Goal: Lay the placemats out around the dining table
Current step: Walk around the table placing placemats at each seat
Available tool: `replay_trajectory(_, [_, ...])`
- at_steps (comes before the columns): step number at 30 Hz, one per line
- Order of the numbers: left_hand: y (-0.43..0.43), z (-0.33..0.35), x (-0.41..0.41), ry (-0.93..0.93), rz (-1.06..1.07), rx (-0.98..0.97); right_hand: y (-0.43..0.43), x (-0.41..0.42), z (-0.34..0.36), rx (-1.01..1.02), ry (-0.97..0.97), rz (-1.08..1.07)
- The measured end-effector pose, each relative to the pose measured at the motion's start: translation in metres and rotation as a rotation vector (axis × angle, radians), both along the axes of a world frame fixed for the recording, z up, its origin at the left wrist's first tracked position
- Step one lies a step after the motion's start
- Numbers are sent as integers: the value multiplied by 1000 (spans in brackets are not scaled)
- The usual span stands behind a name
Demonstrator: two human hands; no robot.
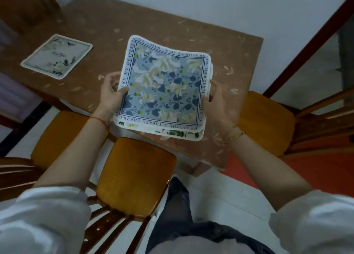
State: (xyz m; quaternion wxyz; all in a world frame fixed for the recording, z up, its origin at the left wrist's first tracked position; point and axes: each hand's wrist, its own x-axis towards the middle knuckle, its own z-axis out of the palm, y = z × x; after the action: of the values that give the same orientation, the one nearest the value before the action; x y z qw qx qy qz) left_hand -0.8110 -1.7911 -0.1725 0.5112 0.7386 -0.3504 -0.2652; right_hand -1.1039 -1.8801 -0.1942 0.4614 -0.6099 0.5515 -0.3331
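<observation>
I hold a small stack of square placemats [162, 87] above the near corner of the dining table [153, 23]. The top mat is blue and floral with a white rim and a border of lettering. Edges of other mats show beneath it. My left hand [113, 96] grips the stack's left edge, thumb on top. My right hand [218, 104] holds the right edge from the side and below. One pale floral placemat [57, 56] lies flat on the table at the left.
The table has a brown cloth with a pale leaf print. Wooden chairs stand around it: one just below me [136, 179], one at the left [57, 138], one at the right [266, 119]. A white wall runs behind the table.
</observation>
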Motion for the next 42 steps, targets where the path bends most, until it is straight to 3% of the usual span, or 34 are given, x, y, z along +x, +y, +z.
replay_trajectory(9, [-95, -27, 85, -32, -59, 106, -82, 80, -39, 82, 55, -28])
replay_trajectory(21, [-161, -97, 129, 123, -66, 192, -132, 122, -107, 243, 67, -56])
replay_trajectory(42, [-184, -159, 153, -69, -65, 273, -136, 133, -156, 407, 119, -43])
